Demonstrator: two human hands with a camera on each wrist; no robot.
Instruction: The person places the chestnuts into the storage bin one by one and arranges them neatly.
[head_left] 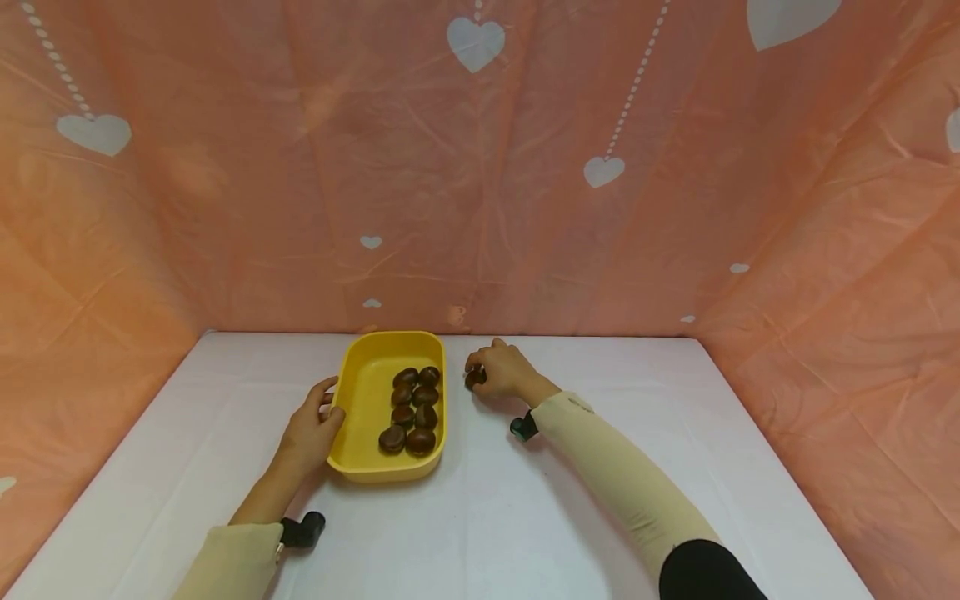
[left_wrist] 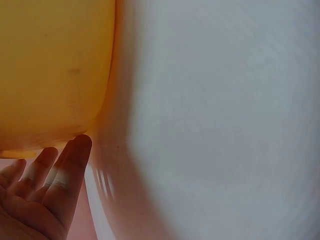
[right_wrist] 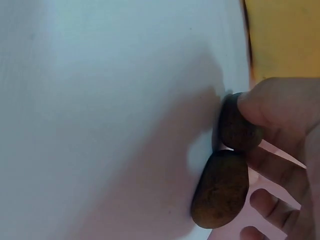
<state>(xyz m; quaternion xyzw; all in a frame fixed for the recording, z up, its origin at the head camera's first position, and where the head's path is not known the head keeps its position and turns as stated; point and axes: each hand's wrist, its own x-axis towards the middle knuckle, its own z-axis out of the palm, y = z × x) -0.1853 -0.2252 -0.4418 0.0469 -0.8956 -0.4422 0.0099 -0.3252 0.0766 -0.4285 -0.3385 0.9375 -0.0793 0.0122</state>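
Observation:
A yellow plastic tray (head_left: 360,425) holds several brown chestnuts (head_left: 402,415), grouped along its right side. My left hand (head_left: 311,425) rests against the tray's left side, thumb by the rim. In the left wrist view, its fairly straight fingers (left_wrist: 75,160) reach the yellow wall. Right of the tray, my right hand (head_left: 506,372) is at a chestnut (head_left: 475,377) on the table. The right wrist view shows thumb and fingers pinching one chestnut (right_wrist: 237,127), while a second chestnut (right_wrist: 220,192) lies right beside it, under the other fingers.
A white-covered table (head_left: 465,533) lies under everything. Behind it and at both sides hangs a pink-orange curtain (head_left: 525,250) with pale hearts. Small black devices are strapped at both wrists, the left one (head_left: 303,531) close over the table.

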